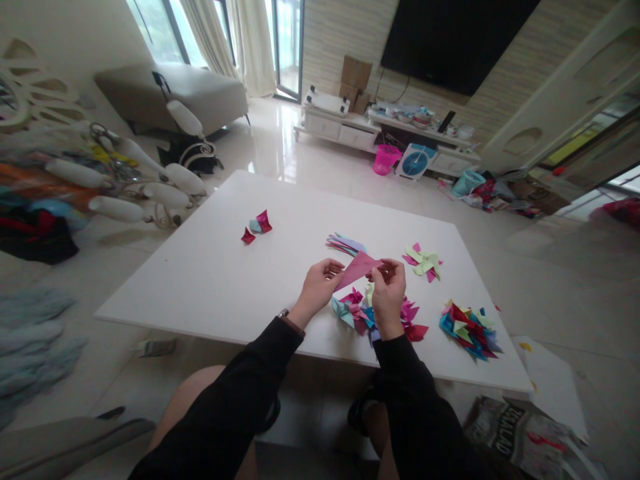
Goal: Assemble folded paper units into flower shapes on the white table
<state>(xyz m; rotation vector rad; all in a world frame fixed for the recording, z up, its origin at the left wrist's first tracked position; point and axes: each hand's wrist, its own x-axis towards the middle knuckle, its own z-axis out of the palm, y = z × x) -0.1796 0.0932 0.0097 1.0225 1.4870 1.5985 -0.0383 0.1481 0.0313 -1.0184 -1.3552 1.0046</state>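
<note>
A pink sheet of paper (pixel 358 269), folded into a triangle, is held up over the white table between both hands. My left hand (pixel 321 285) pinches its left corner. At the right corner, my right hand (pixel 389 288) has its fingers closed on the same paper. Just behind it lies a fanned stack of coloured paper sheets (pixel 345 244). Beneath and around my right wrist sits a heap of folded paper pieces (pixel 353 311) in pink, blue and pale green, partly hidden by that hand.
Small folded papers (pixel 263 221) lie at the table's far left. On the right are a green and pink paper pinwheel (pixel 424 261) and a multicoloured paper pile (pixel 470 331). Lamp shades (pixel 117 209) stand beyond the left edge of the white table (pixel 210 267).
</note>
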